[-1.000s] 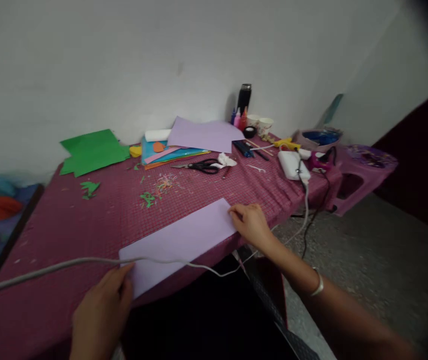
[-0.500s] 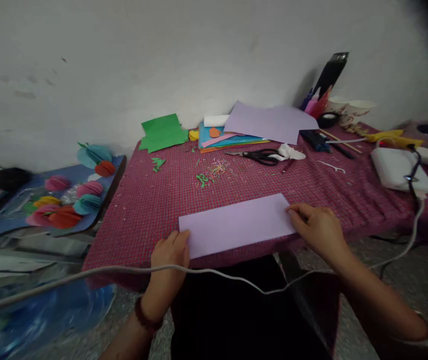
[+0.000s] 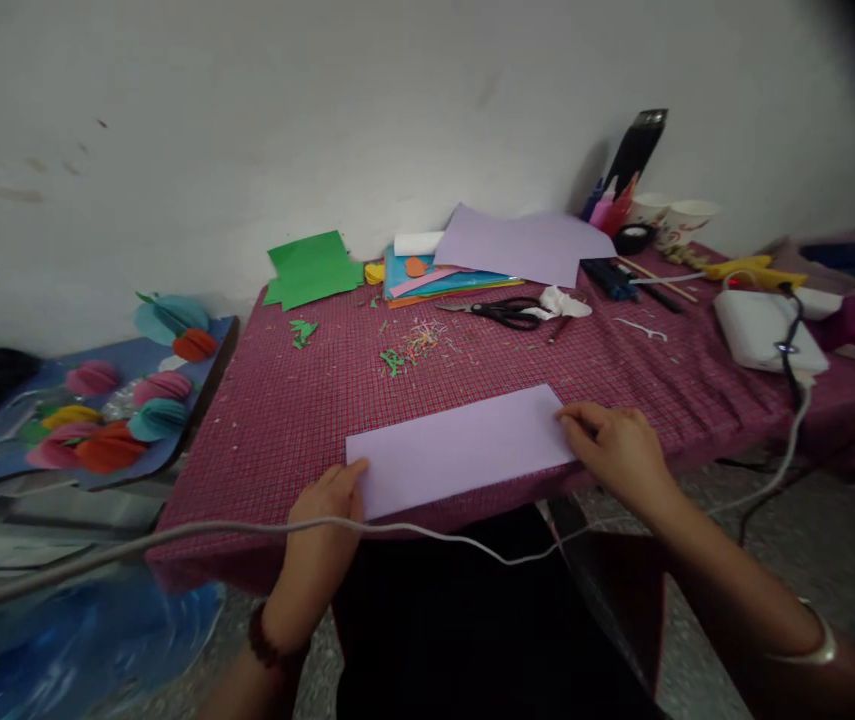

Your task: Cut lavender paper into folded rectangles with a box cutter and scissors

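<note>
A long light-purple strip of paper [image 3: 458, 452] lies near the table's front edge, slightly slanted, its right end higher in view. At its left end my left hand [image 3: 326, 510] grips the short edge, thumb and fingers closed on the lower corner. The right short edge is pinched between the thumb and fingers of my right hand [image 3: 613, 445]. Whether the paper is one layer or folded, I cannot tell. Beyond it lie green paper scraps [image 3: 392, 361], a heap of fine coloured bits [image 3: 424, 340] and black-handled scissors [image 3: 506, 312].
Green paper [image 3: 314, 268], a stack of coloured sheets [image 3: 464, 283] and a large purple sheet [image 3: 517, 245] lie by the wall. A white cable [image 3: 427, 531] hangs across the front, leading to a white box [image 3: 764, 328]. Folded paper fruit shapes [image 3: 110, 446] sit on a blue side table [image 3: 209, 375].
The whole view has shifted slightly, so the table's contents appear a little further left. Both hands keep their grip on the purple paper, which stays in about the same place on the table.
</note>
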{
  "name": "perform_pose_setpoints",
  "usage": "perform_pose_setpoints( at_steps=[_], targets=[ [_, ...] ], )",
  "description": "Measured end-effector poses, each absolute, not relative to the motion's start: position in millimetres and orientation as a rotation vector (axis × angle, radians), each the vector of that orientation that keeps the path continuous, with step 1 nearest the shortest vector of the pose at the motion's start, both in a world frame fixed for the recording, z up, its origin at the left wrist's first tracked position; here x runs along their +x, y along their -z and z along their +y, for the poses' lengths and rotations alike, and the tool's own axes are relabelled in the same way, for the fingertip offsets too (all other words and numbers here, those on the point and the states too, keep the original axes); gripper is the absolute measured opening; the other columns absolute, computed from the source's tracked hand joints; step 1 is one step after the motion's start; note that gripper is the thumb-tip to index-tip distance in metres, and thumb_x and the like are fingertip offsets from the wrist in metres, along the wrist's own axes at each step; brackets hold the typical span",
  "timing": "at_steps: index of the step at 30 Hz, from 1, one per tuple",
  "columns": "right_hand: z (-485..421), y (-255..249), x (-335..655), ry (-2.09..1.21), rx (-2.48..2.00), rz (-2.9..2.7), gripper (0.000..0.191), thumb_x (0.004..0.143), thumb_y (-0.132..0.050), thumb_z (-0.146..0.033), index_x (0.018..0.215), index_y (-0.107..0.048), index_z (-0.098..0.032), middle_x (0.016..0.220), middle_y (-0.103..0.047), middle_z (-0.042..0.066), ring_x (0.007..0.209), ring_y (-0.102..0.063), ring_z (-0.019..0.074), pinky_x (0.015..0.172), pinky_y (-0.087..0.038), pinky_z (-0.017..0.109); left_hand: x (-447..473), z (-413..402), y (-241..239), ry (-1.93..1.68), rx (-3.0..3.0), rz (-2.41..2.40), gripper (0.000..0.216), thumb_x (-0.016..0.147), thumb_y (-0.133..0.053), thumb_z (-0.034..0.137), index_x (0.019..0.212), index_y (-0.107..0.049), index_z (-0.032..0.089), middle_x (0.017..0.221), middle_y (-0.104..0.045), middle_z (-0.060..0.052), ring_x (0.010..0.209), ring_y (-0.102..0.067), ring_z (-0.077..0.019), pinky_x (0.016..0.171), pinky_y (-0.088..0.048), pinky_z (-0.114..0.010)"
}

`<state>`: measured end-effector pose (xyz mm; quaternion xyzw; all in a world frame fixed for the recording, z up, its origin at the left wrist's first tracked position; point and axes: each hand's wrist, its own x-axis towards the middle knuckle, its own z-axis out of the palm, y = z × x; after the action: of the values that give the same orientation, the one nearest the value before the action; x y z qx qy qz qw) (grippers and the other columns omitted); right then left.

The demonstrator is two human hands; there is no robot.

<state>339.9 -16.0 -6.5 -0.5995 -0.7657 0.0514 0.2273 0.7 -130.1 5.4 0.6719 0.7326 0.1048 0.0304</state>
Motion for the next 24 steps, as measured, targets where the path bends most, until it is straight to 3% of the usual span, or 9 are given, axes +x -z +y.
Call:
perform_pose_setpoints(
  at_steps=[3,9,18,24],
  targets=[
    [-19,0,336,-0.205,-1.657,-2.093,0.025,0.087,-0.046,-0.025,0.086,-0.070,-0.018,0.073,-0.073,0.004,0.066,-0.066,0.0182,0.067,-0.038,0.028,-3,-132,-5,-0.316,2.113,2.258,0.039,0.087,-0.039,0.015,0.116,-0.064,0.015,0.100,-0.071,-0.009,0.085,-0.067,-0.0216,0.079,-0.051,-0.034],
    [-17,-2,333,-0.188,-1.741,-2.104,0.022,0.089,-0.048,-0.021,0.088,-0.070,-0.019,0.075,-0.073,0.002,0.073,-0.065,0.0169,0.078,-0.035,0.029,-22,-126,6,-0.148,2.019,2.318,0.039,0.092,-0.035,0.032,0.116,-0.065,0.025,0.109,-0.070,-0.005,0.075,-0.069,-0.0201,0.060,-0.048,-0.029],
    [-21,-5,332,-0.200,-1.743,-2.084,0.020,0.090,-0.050,-0.021,0.091,-0.070,-0.019,0.077,-0.073,0.003,0.077,-0.066,0.0178,0.081,-0.032,0.031,-35,-122,22,-0.149,1.957,2.280,0.043,0.091,-0.034,0.035,0.123,-0.061,0.025,0.110,-0.070,-0.005,0.077,-0.069,-0.0190,0.063,-0.049,-0.028],
    [-22,-6,336,-0.245,-1.743,-2.126,0.020,0.089,-0.049,-0.020,0.091,-0.069,-0.018,0.081,-0.073,0.004,0.079,-0.064,0.0174,0.080,-0.031,0.030,-16,-127,-11,0.053,2.155,2.255,0.043,0.090,-0.034,0.032,0.120,-0.063,0.021,0.111,-0.068,-0.008,0.078,-0.066,-0.0229,0.068,-0.048,-0.033]
  ],
)
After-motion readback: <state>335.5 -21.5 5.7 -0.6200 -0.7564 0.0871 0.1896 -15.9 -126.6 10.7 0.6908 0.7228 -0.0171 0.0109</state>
